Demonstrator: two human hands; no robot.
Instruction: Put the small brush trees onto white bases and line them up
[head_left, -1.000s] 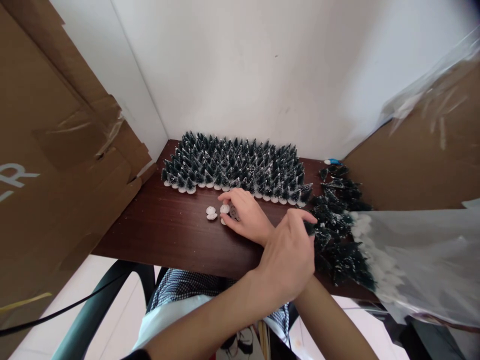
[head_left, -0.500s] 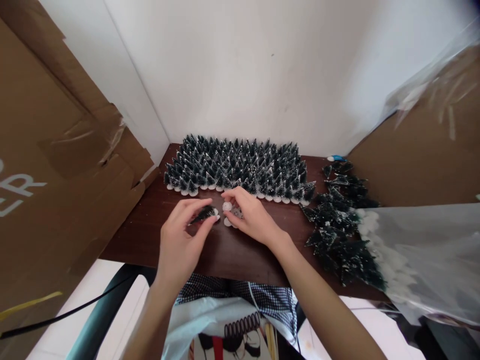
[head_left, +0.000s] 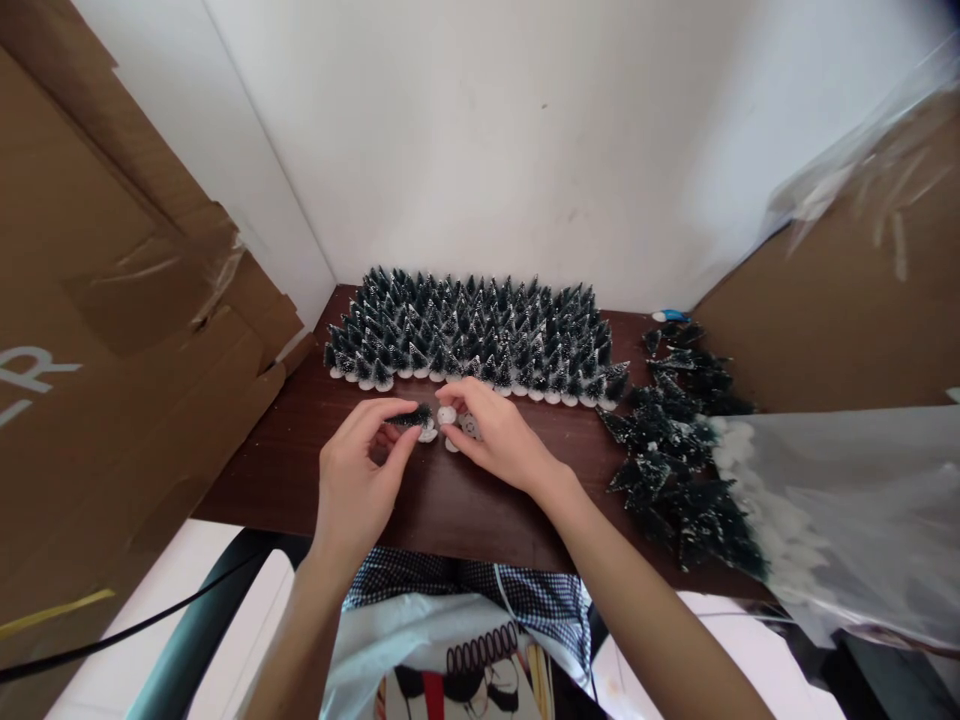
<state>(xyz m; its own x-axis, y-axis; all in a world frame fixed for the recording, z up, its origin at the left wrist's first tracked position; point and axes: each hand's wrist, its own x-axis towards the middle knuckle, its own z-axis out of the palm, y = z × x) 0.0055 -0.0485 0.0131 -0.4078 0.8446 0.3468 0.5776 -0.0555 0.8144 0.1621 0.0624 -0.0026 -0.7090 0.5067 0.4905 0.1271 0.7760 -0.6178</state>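
Note:
A miniature frosted bottle-brush tree (head_left: 411, 416) lies tilted between the thumb and fingers of my left hand (head_left: 358, 468), its white round base facing right. Just beside that base, my right hand (head_left: 501, 438) pinches a small white disc (head_left: 447, 414) between thumb and forefinger. More pale discs (head_left: 471, 427) lie on the tabletop, partly covered by the right hand. The tree's base and the pinched disc are close but look apart.
Behind the hands, many small trees (head_left: 480, 325) stand upright in rows on the brown table (head_left: 480, 520). Loose trees (head_left: 675, 450) lie heaped at the right, beside a clear plastic bag (head_left: 847, 510). Cardboard boxes (head_left: 112, 300) rise on both sides. A blue-and-white object (head_left: 671, 316) sits at the back.
The tree in my left hand has shifted up slightly and changed its tilt. My right hand has moved a little left with the disc still pinched.

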